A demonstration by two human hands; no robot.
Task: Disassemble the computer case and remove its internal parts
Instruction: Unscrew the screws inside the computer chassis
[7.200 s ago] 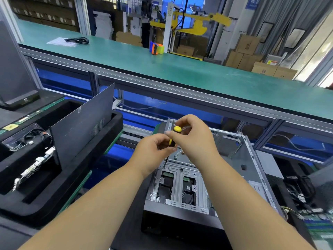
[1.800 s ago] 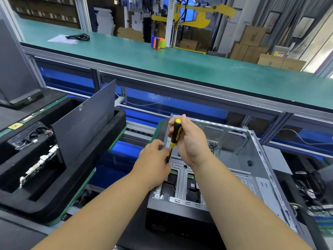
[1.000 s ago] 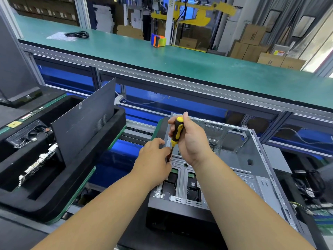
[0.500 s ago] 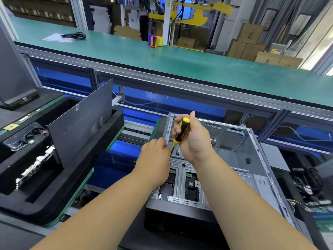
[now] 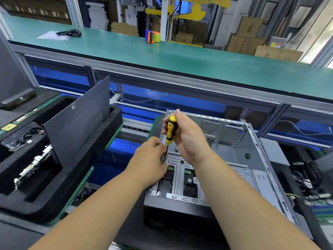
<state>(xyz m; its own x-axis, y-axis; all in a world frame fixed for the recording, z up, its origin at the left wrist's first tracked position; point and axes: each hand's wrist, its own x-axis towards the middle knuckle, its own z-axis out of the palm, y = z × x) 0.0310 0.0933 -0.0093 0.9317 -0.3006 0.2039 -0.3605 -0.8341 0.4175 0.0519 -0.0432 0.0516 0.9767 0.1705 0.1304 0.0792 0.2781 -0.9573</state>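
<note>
An open grey computer case (image 5: 241, 159) lies on its side in front of me, its metal drive bracket (image 5: 178, 175) facing up near the front. My right hand (image 5: 189, 139) grips a yellow and black screwdriver (image 5: 170, 130), held nearly upright with its tip on a screw at the bracket's left corner. My left hand (image 5: 151, 159) is curled beside the tip, its fingers pinching at the shaft or the screw there. The screw itself is mostly hidden by my fingers.
A black foam tray (image 5: 54, 177) on the left holds a dark side panel (image 5: 77, 121) standing upright, a circuit board (image 5: 30, 166) and a fan (image 5: 25, 136). Cables and boards (image 5: 310, 186) lie at the right. A long green bench (image 5: 180, 55) runs behind.
The screwdriver has stayed on the same corner of the bracket while my right hand turned and regripped its handle. My left hand has stayed at the tip.
</note>
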